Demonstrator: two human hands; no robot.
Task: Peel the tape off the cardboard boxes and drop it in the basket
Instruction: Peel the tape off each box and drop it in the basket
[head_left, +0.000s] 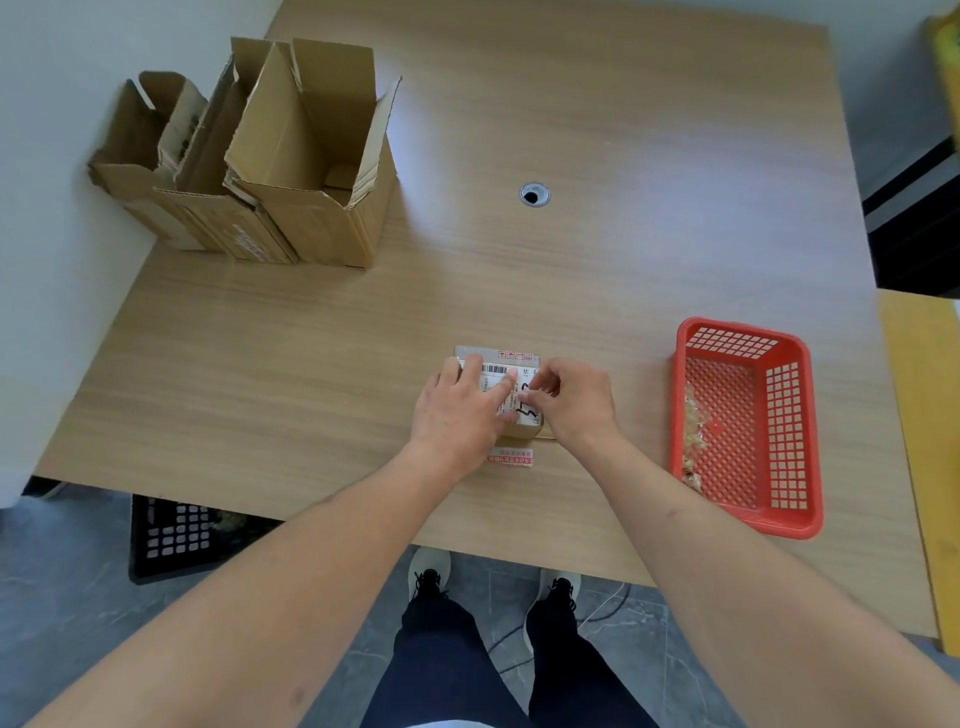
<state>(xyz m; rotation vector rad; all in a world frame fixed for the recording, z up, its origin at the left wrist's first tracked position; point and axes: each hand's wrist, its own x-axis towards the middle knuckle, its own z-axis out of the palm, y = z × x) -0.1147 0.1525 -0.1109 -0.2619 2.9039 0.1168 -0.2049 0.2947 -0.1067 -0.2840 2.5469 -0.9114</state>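
Red lattice basket (748, 525), brown boxes (306, 171), wood-grain table (649, 156), seemingly pale tape scraps (693, 421)

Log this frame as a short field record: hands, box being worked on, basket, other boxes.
left hand: fingers straight, pressing on the small box
right hand: pinching at the box's label, likely starting a peel
red basket: right of the hands, holds crumpled tape scraps
open boxes: far left corner of the table

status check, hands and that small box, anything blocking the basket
Left hand flat on small box, steadying. Right hand pinching at the label edge on top. Red basket to the right, tape scraps inside, path open.
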